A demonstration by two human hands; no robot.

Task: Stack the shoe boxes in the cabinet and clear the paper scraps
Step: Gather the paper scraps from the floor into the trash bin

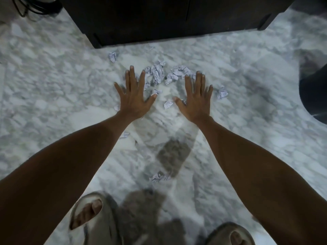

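Several crumpled white paper scraps lie on the marble floor: a cluster (157,73) ahead of my hands, one (112,56) near the cabinet, one (222,93) to the right, one (168,104) between my thumbs and one (159,177) close to my feet. My left hand (135,96) and my right hand (196,99) stretch out palms down with fingers spread straight, holding nothing, on either side of the cluster. The dark cabinet (159,20) stands ahead with its doors closed. No shoe boxes are in view.
The grey-white marble floor (53,85) spreads all around. Black cables (30,7) lie at the top left. A dark rounded object (315,96) sits at the right edge. My feet in grey slippers (92,220) are at the bottom.
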